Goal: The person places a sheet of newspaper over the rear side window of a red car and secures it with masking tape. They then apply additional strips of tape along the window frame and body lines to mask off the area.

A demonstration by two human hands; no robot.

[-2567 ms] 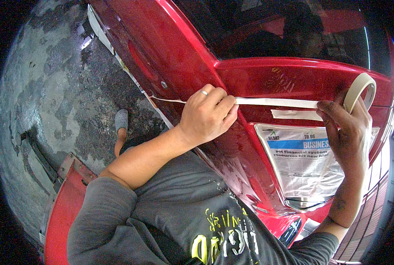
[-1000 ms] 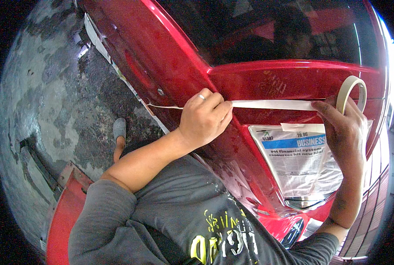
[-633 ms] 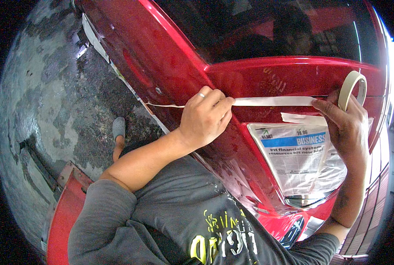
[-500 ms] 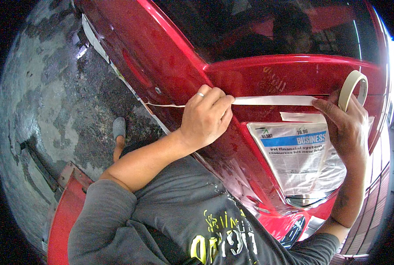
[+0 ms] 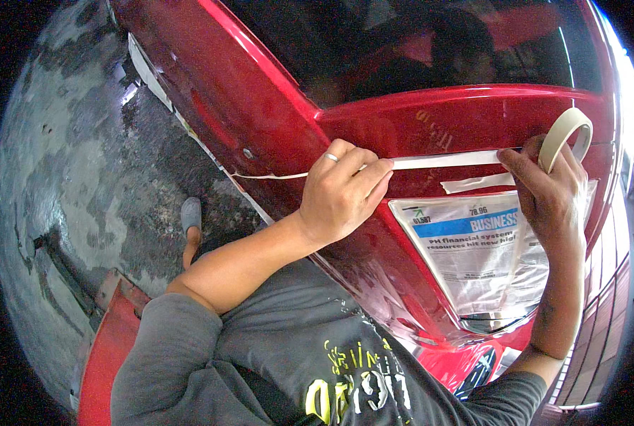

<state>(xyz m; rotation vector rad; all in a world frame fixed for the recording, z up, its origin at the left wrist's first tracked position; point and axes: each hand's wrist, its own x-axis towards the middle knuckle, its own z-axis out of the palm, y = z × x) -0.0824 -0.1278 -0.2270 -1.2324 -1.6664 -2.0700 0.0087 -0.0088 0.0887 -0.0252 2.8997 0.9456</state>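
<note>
A strip of white masking tape [image 5: 448, 159] runs across the red car panel [image 5: 374, 124], just below a dark window. My left hand [image 5: 345, 188], a ring on one finger, has its fingers curled together on the strip's left part. From there a thin length of tape trails left to the panel's edge. At the right end my right hand [image 5: 555, 188] pinches the strip, with the masking tape roll [image 5: 558, 138] held at the back of its fingers. Under the strip, newspaper [image 5: 466, 248] behind clear film covers a light-shaped area, and a short torn tape piece [image 5: 479, 183] sits above it.
The dark window [image 5: 416, 57] fills the top. Stained concrete floor [image 5: 82, 163] lies to the left, with a grey clog [image 5: 191, 213] on a foot. A red panel [image 5: 111, 348] stands at lower left. White covering [image 5: 150, 71] lines the car's left edge.
My left hand has slid right along the strip, so the stretch between my hands is shorter. My right hand keeps its hold on the tape. The whole view has shifted slightly.
</note>
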